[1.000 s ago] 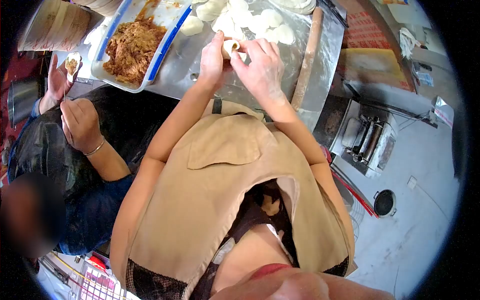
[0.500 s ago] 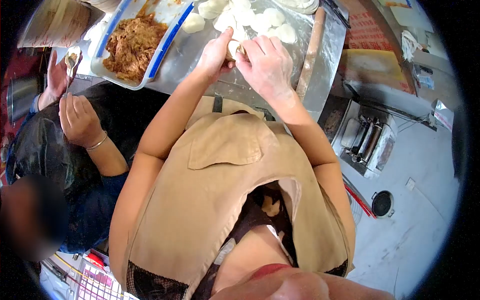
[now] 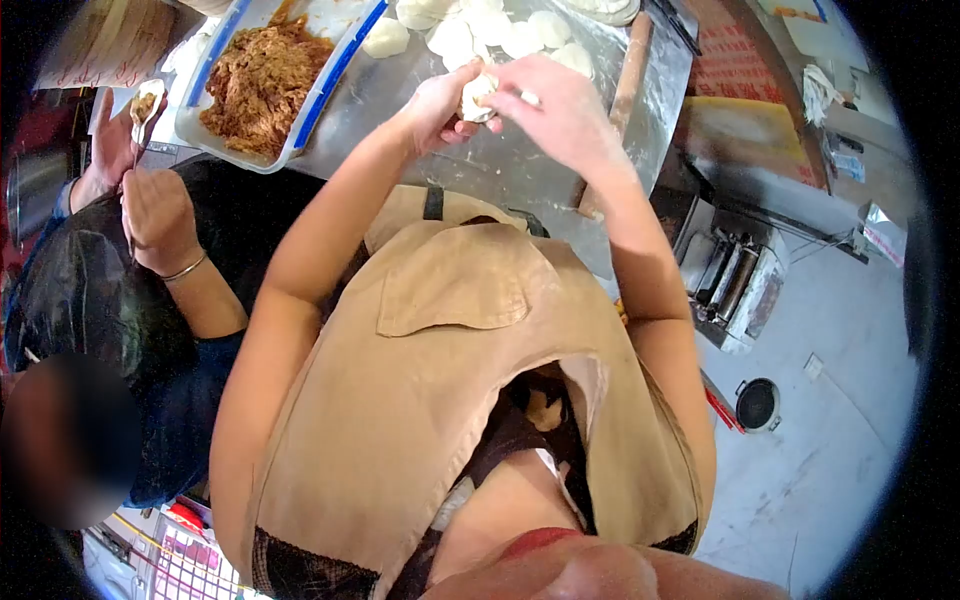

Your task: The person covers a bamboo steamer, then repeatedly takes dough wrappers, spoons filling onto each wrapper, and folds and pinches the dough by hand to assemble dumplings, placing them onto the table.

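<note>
A small filled dough piece (image 3: pixel 478 98) rests in the fingers of my left hand (image 3: pixel 438 108), which are curled round it above the metal table (image 3: pixel 400 130). My right hand (image 3: pixel 560 108) is at its right side, fingers bent, with a small pale bit showing between thumb and fingers; its fingertips touch or nearly touch the dough. Behind my hands lie several flat dough rounds (image 3: pixel 455 40). To the left is a plastic tub with a blue rim (image 3: pixel 330 90), holding brown filling (image 3: pixel 262 85).
A floury rolling pin (image 3: pixel 630 75) lies right of my right hand, partly behind my forearm. At the left, a co-worker's hands hold a filled wrapper (image 3: pixel 146 103) and a thin utensil. A roller machine (image 3: pixel 735 275) stands at lower right; bamboo steamers (image 3: pixel 115 40) are upper left.
My right hand has turned and opened away from the dough piece, which now shows more in my left hand. The rolling pin's lower end has shifted left.
</note>
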A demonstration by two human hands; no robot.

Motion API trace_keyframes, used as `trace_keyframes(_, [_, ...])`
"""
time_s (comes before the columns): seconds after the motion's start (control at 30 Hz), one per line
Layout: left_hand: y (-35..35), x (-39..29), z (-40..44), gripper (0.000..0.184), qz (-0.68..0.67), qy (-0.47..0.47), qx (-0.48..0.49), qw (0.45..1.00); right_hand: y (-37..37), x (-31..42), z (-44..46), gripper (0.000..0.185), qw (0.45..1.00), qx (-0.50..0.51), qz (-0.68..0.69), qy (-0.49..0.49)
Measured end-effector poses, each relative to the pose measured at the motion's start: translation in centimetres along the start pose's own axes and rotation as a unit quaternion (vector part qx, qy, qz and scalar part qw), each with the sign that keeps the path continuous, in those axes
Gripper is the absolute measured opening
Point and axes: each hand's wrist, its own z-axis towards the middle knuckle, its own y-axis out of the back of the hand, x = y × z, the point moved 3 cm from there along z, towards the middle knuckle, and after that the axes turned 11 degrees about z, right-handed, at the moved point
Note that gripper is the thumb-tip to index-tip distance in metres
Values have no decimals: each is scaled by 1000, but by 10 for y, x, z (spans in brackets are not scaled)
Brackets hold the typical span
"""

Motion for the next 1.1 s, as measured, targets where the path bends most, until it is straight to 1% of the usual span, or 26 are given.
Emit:
trace_keyframes(0.03, [-4,4,1,50,-1,0,-1,1000,5,1,0,16,987,-12,123,-99])
trace_keyframes(0.07, [-8,5,1,48,-74,-50,-49,995,9,7,-2,17,981,-61,145,-113])
trace_keyframes(0.1, [-8,7,0,47,-145,-98,-97,980,1,6,-4,17,981,-61,145,-112])
trace_keyframes(0.13, [-6,8,1,52,-145,-114,-123,975,-13,4,-11,15,982,-109,122,-97])
trace_keyframes(0.17, [-9,9,3,52,-143,-113,-124,976,-24,4,-15,13,979,-158,98,-82])
trace_keyframes(0.23, [-11,9,6,58,-156,-170,-226,947,-39,4,-15,12,976,-172,86,-103])
trace_keyframes(0.27, [-8,10,6,63,-139,-187,-235,943,-42,4,-14,12,971,-190,70,-123])
trace_keyframes(0.3, [-7,13,7,63,-140,-187,-236,943,-45,4,-13,12,966,-208,55,-143])
trace_keyframes(0.33, [-5,14,7,64,-111,-209,-256,937,-48,3,-13,11,963,-203,32,-173])
trace_keyframes(0.37, [-4,15,8,65,-82,-231,-275,930,-52,1,-13,11,963,-203,33,-174])
trace_keyframes(0.47, [-3,21,10,64,-92,-218,-290,927,-69,-13,-16,11,956,-227,37,-182])
trace_keyframes(0.5, [-2,23,10,64,-92,-215,-292,928,-75,-16,-17,11,960,-229,39,-155])
trace_keyframes(0.53, [-1,26,11,64,-125,-206,-277,930,-79,-16,-18,10,964,-231,42,-129])
trace_keyframes(0.6, [7,40,19,63,-198,-172,-231,937,-82,-13,-22,11,969,-215,23,-121])
trace_keyframes(0.63, [14,46,18,63,-198,-170,-235,936,-80,-8,-22,13,974,-200,1,-108])
trace_keyframes(0.67, [19,50,19,62,-207,-165,-181,947,-76,-2,-22,29,975,-166,19,-148])
trace_keyframes(0.7, [22,55,20,61,-216,-160,-127,955,-76,-3,-19,29,975,-163,23,-149])
trace_keyframes(0.77, [23,53,11,62,-241,-135,-131,952,-81,-4,-11,43,987,-139,-31,-70])
trace_keyframes(0.8, [23,50,7,65,-265,-116,-130,948,-91,-13,-10,43,995,-94,-10,-37])
trace_keyframes(0.83, [24,48,5,69,-288,-97,-128,944,-103,-23,-10,43,995,-95,-7,-37])
trace_keyframes(0.9, [45,65,9,81,-282,-112,-131,944,-134,-37,-4,37,997,-22,74,-15])
trace_keyframes(0.93, [58,74,6,79,-282,-109,-157,940,-145,-41,0,34,993,-18,110,-25])
trace_keyframes(0.97, [71,84,3,78,-282,-107,-183,936,-159,-46,7,31,992,-43,119,-7])
trace_keyframes(1.0, [82,96,-2,72,-248,-109,-305,913,-174,-51,14,30,992,-46,119,-11])
trace_keyframes(1.03, [91,111,-9,65,-211,-111,-422,875,-186,-59,17,28,991,-48,120,-15])
trace_keyframes(1.1, [101,136,-24,47,-62,-178,-546,816,-201,-80,9,27,994,-24,107,-10])
